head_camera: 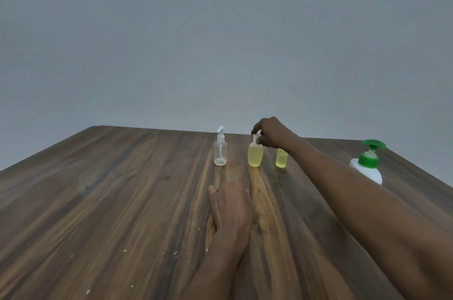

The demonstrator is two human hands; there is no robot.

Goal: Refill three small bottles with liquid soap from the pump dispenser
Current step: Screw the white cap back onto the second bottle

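Three small bottles stand in a row near the far edge of the wooden table (122,189). The left one is a clear bottle (220,152) with a white pump top and almost nothing in it. The middle bottle (255,155) holds yellow soap, and my right hand (269,134) pinches its white cap from above. Behind my right wrist stands a third bottle (281,160) with yellow-green soap, its top hidden. The white pump dispenser (369,166) with a green pump head stands at the far right. My left hand (230,204) lies flat on the table, fingers straight.
A plain grey wall rises behind the table. Small pale crumbs dot the wood near the front. My right forearm stretches across the right side of the table, between the dispenser and the small bottles.
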